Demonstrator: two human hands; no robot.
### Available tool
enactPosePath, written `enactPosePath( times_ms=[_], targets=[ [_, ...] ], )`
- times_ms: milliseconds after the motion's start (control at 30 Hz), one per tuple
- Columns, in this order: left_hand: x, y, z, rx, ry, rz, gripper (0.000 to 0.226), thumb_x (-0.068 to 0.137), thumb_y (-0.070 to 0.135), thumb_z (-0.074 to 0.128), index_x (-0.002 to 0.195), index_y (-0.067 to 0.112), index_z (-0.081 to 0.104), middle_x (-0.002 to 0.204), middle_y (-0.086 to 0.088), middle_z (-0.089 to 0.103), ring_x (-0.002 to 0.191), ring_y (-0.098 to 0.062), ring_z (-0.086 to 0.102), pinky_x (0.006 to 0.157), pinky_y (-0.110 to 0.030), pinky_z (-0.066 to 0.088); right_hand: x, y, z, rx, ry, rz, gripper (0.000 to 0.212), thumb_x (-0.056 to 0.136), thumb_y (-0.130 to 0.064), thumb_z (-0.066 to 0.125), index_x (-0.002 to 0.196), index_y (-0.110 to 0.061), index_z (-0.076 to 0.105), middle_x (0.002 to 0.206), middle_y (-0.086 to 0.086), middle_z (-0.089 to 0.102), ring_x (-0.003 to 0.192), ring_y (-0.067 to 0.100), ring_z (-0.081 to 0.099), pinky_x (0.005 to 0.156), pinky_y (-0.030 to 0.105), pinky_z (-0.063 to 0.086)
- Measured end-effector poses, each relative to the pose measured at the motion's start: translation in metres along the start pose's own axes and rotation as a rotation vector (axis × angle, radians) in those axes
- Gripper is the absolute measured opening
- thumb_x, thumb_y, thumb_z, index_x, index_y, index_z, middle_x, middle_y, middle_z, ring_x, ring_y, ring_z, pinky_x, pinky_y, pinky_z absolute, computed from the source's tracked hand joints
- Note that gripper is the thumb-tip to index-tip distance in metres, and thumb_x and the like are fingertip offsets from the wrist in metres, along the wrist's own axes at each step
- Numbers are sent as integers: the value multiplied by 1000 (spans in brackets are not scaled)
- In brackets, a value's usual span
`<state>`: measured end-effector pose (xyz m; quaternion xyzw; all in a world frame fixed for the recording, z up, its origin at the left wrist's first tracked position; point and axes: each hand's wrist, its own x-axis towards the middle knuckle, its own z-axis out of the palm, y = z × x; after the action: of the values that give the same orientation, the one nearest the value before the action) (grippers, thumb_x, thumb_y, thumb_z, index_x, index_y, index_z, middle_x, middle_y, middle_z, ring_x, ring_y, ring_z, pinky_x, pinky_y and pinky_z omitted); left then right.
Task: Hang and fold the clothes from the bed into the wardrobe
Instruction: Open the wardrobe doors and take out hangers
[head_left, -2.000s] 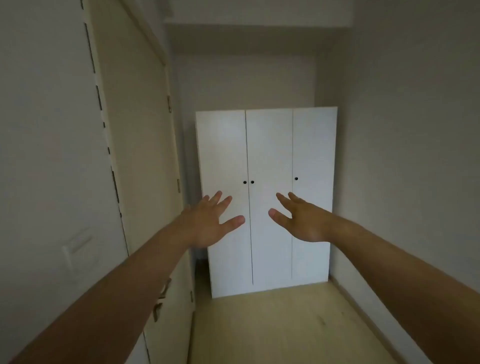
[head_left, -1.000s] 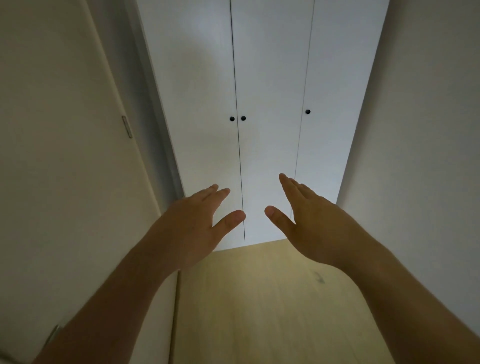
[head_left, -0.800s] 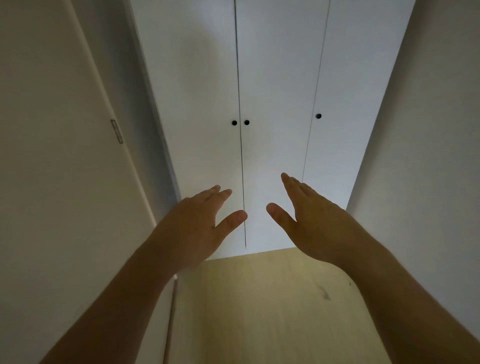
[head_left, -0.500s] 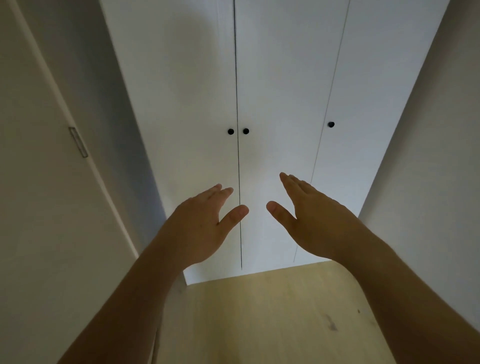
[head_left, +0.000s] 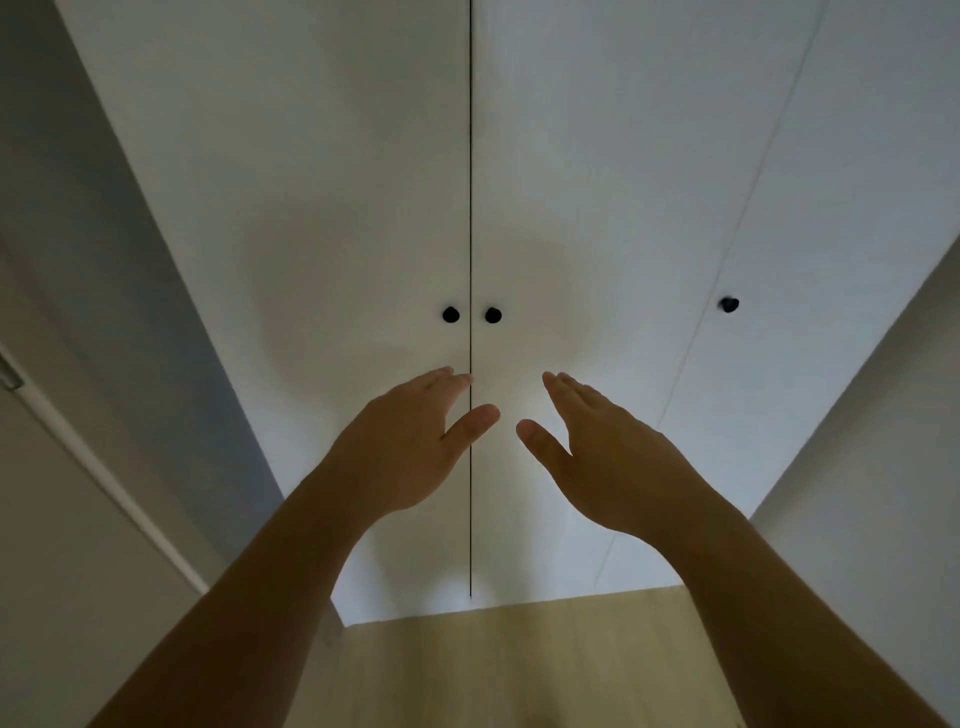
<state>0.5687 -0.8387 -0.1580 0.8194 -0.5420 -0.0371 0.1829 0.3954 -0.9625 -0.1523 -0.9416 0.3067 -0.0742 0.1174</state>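
Ahead, wardrobe (head_left: 337, 182): three doors closed, black knobs (head_left: 451, 315).
left hand (head_left: 405, 447): just below knobs, fingers (head_left: 441, 379) straight, wide, empty.
right hand (head_left: 608, 457): beside it, fingers (head_left: 571, 387) straight, wide, empty.

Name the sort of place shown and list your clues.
Probably a bedroom corner in a home: a white wardrobe with closed doors and black knobs, a pale wooden floor, and a plain wall beside it.

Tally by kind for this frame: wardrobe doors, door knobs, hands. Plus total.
Flat white wardrobe doors: 3
Small round black door knobs: 3
Bare hands: 2, left hand and right hand
Total: 8
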Motion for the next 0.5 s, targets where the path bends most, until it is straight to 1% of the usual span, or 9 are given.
enactPosePath(
  times_ms=[100,200,333,400,500],
  targets=[
    [37,-6,13,11,16,-25,87,87,77,11,155,27,31,162,6,30,150,-11,24,123,-38,23,46,21,2,28,-2,-61,76,96,-68,18,159,-27,5,166,-7,10,152,14,11,119,39,22],
    [66,-7,20,9,25,-97,87,85,78,10,155,30,30,163,7,27,150,-8,21,120,-31,18,82,40,-2,33,-42,-123,77,95,-68,16,158,-27,2,166,-6,7,152,15,10,119,41,21],
    [97,-7,26,21,34,-170,87,85,79,10,155,31,29,163,9,26,150,-6,19,119,-29,16,122,59,-2,31,-77,-200,75,96,-67,14,158,-26,2,166,-6,8,152,15,11,119,41,21],
    [110,-9,29,32,48,-186,86,86,78,11,155,30,30,163,9,27,150,-7,20,119,-29,17,140,65,1,32,-77,-222,67,102,-58,18,158,-25,5,166,-6,10,152,15,14,119,40,22],
    [127,-17,33,35,41,-207,85,86,78,12,155,30,31,162,9,27,150,-8,21,118,-28,17,160,68,7,51,-78,-240,55,108,-35,27,158,-23,10,165,-5,15,151,14,18,119,37,22]
  ],
)
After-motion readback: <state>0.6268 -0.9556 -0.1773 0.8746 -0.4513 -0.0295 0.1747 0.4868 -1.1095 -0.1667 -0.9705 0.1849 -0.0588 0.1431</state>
